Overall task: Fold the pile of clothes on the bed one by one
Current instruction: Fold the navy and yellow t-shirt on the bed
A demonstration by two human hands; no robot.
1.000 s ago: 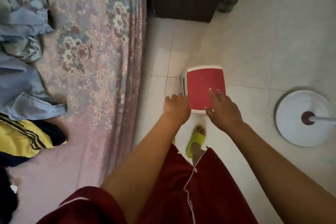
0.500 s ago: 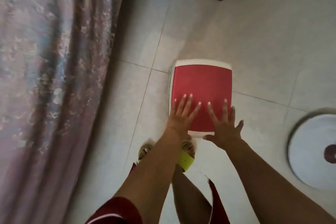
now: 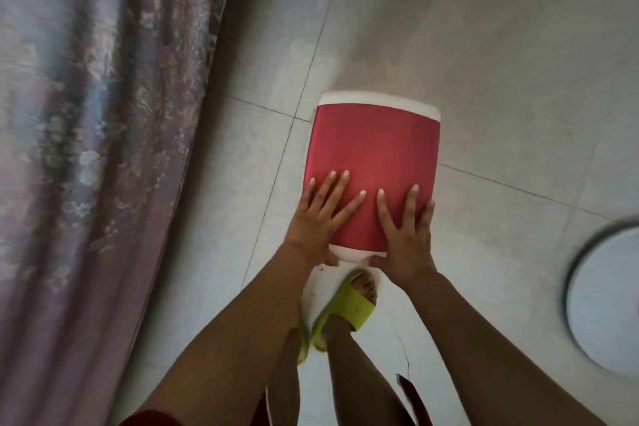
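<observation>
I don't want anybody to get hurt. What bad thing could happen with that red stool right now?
The stool might slip on the smooth tiled floor, since the left hand and right hand both lie on its near end only, and that could tip it. Its near edge sits right above the foot in the green sandal, so toes could get bumped. The white round base lies close on the right and could be tripped on.
</observation>
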